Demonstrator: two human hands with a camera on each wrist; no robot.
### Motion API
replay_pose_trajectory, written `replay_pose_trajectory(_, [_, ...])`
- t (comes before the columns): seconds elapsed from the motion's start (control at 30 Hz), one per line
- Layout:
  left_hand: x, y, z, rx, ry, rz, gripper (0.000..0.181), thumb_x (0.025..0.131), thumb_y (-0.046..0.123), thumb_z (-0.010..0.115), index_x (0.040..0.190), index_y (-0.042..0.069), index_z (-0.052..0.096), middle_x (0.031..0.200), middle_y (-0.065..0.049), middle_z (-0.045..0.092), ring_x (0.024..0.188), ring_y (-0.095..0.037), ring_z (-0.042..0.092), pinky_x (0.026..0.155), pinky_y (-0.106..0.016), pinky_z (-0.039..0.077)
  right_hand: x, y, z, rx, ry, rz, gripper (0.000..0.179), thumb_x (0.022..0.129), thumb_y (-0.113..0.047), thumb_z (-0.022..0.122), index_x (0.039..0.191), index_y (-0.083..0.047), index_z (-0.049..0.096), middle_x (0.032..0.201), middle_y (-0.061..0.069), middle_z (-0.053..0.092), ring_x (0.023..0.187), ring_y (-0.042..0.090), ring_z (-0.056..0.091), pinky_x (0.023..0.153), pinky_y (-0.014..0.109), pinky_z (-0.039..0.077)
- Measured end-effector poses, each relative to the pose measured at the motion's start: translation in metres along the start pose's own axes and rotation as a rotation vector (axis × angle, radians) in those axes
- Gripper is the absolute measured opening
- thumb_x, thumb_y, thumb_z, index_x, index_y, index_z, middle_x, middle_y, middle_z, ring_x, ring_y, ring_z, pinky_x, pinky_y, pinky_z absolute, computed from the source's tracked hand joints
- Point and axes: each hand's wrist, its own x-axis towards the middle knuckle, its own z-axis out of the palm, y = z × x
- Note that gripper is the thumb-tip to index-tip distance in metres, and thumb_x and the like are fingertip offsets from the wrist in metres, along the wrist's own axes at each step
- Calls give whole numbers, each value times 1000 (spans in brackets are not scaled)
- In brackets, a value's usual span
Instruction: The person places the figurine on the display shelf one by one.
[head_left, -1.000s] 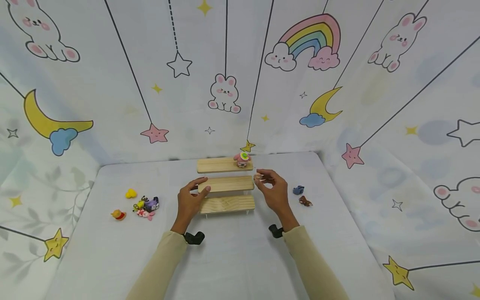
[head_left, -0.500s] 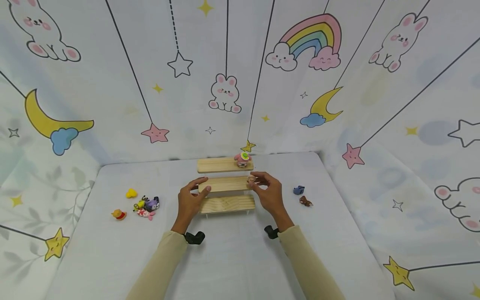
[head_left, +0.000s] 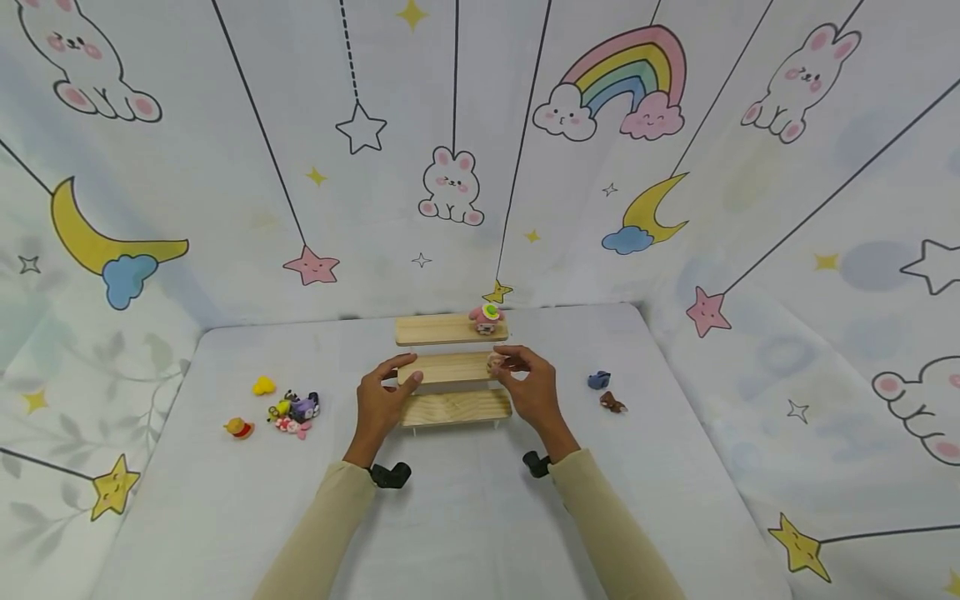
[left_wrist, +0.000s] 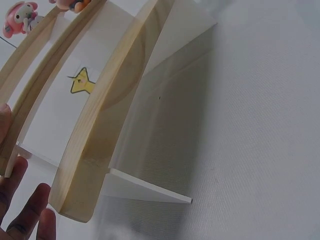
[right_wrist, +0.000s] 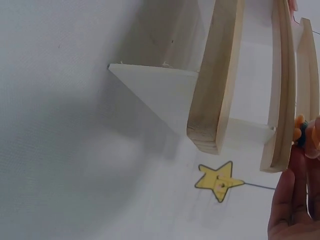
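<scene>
A three-tier wooden display shelf [head_left: 450, 407] on white supports stands at the middle back of the table. My left hand [head_left: 380, 408] grips the left end of its middle board [head_left: 446, 368], thumb on top. At that board's right end, my right hand [head_left: 534, 390] pinches a small figurine [head_left: 493, 362], partly hidden by the fingers. In the right wrist view the figurine's orange feet [right_wrist: 298, 129] are at the board's surface. A pink figurine [head_left: 486, 319] with a green and white top sits on the right of the top board [head_left: 431, 330].
On the left lie a yellow piece [head_left: 264, 385], a bear figurine in red [head_left: 238, 428] and a cluster of several figurines [head_left: 296, 410]. To the right are a blue figurine [head_left: 598, 380] and a brown one [head_left: 612, 402]. A printed cloth wall [head_left: 375, 208] rises behind the table.
My right hand has moved left, bringing the figurine from beside the shelf onto the right end of the middle board. The left hand has kept its hold there.
</scene>
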Motion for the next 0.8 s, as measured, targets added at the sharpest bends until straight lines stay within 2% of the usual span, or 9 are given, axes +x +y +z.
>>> replay_pose_trajectory(0.1, [0, 1, 0, 0, 2, -5, 38, 94, 39, 83, 130, 29, 77, 140, 0, 71, 126, -36, 62, 91, -43, 51, 0, 4, -1, -41, -11, -11, 34, 94, -14, 84, 125, -25, 76, 110, -2, 78, 101, 18, 72, 95, 59, 56])
replay_pose_trajectory(0.23, [-1, 2, 0, -7, 2, -13, 37, 94, 39, 83, 130, 29, 77, 140, -1, 71, 128, -40, 61, 92, -41, 51, -1, 5, 1, -82, -14, -14, 36, 93, -14, 84, 127, -24, 76, 111, -4, 78, 102, 16, 72, 96, 49, 56])
replay_pose_trajectory(0.47, [0, 2, 1, -19, -1, -21, 38, 94, 40, 83, 130, 29, 77, 140, 0, 71, 128, -40, 60, 93, -42, 50, 0, 8, 2, -66, -16, -36, 38, 91, -11, 85, 126, -26, 75, 110, -3, 79, 101, 16, 73, 96, 54, 55])
replay_pose_trajectory(0.67, [0, 1, 1, -14, 0, -21, 38, 94, 40, 83, 130, 29, 77, 140, 0, 71, 128, -39, 60, 93, -42, 50, -1, 8, 2, -69, -8, -39, 42, 89, -11, 87, 126, -26, 75, 110, -2, 78, 102, 17, 72, 95, 50, 55])
replay_pose_trajectory(0.8, [1, 0, 1, -11, 3, -19, 39, 94, 41, 83, 130, 29, 77, 140, 0, 71, 128, -39, 61, 93, -41, 50, -2, 6, 2, -61, -3, -43, 42, 89, -9, 87, 126, -24, 76, 111, -1, 78, 102, 18, 73, 94, 52, 54])
